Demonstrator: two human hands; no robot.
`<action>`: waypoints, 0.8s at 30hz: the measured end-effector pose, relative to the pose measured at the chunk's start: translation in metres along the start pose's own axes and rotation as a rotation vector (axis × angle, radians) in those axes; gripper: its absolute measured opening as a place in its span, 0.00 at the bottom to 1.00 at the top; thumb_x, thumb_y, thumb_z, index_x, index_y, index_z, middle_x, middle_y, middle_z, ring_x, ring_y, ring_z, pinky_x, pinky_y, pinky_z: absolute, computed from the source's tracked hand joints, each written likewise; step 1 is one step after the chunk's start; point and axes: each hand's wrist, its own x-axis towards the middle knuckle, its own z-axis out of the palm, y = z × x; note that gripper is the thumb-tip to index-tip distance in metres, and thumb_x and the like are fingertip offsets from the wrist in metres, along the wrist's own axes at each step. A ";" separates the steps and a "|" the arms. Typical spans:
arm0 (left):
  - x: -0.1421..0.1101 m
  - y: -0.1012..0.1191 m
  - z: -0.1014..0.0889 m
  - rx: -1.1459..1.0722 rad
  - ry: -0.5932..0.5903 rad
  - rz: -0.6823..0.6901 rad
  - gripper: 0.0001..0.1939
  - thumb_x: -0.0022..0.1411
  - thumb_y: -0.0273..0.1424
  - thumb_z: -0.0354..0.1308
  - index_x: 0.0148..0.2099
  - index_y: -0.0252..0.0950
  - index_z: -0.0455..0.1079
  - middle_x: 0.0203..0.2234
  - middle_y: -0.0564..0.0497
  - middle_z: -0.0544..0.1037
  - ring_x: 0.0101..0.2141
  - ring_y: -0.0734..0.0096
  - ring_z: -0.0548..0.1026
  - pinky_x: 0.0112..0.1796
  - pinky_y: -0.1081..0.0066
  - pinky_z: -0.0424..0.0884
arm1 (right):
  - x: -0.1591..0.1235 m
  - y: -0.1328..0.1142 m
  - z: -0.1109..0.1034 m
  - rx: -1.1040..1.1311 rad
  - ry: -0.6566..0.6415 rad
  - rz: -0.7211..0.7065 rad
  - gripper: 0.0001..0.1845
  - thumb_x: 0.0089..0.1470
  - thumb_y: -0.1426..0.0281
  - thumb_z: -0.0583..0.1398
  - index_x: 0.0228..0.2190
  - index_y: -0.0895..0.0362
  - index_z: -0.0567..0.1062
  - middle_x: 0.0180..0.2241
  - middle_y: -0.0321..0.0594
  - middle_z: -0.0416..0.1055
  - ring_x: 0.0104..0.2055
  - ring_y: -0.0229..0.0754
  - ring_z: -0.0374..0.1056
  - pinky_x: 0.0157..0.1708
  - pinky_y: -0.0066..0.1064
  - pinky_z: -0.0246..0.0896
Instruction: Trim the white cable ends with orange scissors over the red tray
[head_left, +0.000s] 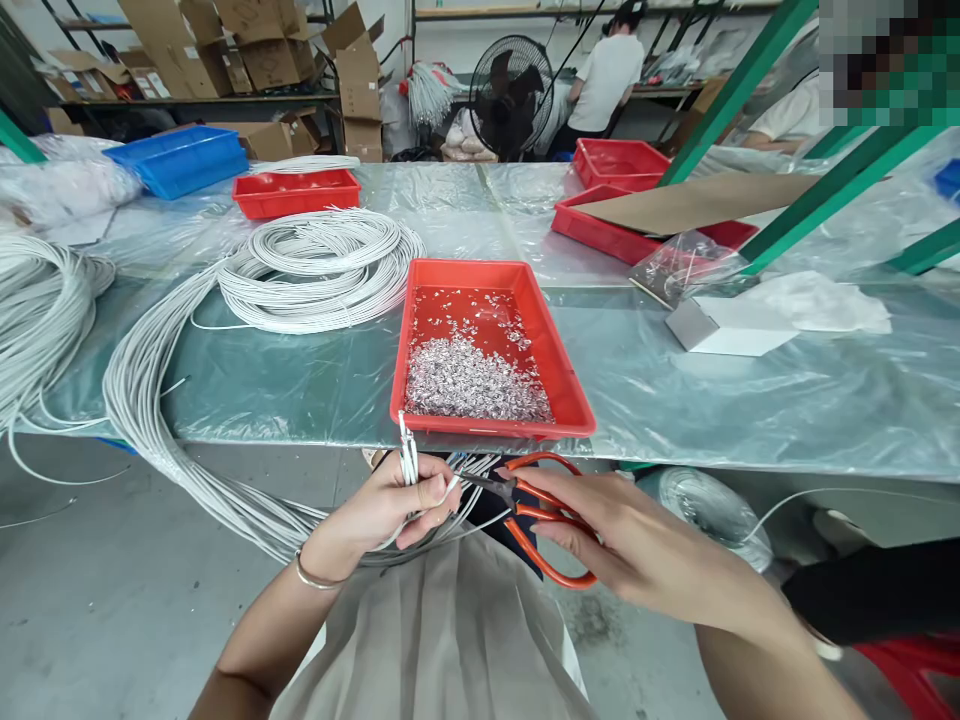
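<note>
My left hand (409,505) is closed around the ends of several thin white cables (407,455), which stick up past the thumb toward the near rim of a red tray (574,395). Small shiny metal pieces (476,380) lie heaped in the near part of that tray. In my right hand (600,525) is a pair of scissors (544,515) with orange loop handles and dark, narrow blades. The blade tips meet a white strand at my left fingertips; whether they cut or grip it is hard to tell. More cables run across my lap, partly hidden by my hands.
A large cable coil (322,265) lies on the plastic-covered table (675,400), another coil (45,310) at far left. Behind are red trays (296,195) and a blue tray (180,160). Green metal bars (847,190) and a white box (739,327) stand right. A person (611,75) sits beyond.
</note>
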 end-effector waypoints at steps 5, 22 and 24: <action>0.001 0.001 0.000 -0.107 -0.063 -0.026 0.21 0.51 0.42 0.62 0.21 0.33 0.61 0.12 0.58 0.61 0.07 0.87 0.55 0.09 0.80 0.42 | 0.006 0.010 0.010 0.216 0.077 0.023 0.19 0.50 0.73 0.61 0.46 0.51 0.70 0.26 0.37 0.72 0.22 0.38 0.64 0.22 0.27 0.61; 0.004 -0.013 0.022 0.329 0.257 0.271 0.17 0.62 0.42 0.51 0.31 0.32 0.66 0.16 0.56 0.67 0.12 0.83 0.64 0.13 0.81 0.55 | 0.041 -0.017 0.077 0.514 0.959 0.144 0.08 0.43 0.79 0.65 0.26 0.54 0.79 0.19 0.31 0.73 0.18 0.34 0.65 0.21 0.25 0.61; 0.004 -0.015 0.022 0.354 0.272 0.283 0.17 0.62 0.41 0.50 0.32 0.32 0.66 0.17 0.56 0.67 0.12 0.83 0.64 0.14 0.81 0.56 | 0.041 -0.017 0.076 0.514 0.958 0.144 0.08 0.43 0.79 0.65 0.26 0.54 0.79 0.19 0.31 0.73 0.18 0.34 0.64 0.20 0.25 0.60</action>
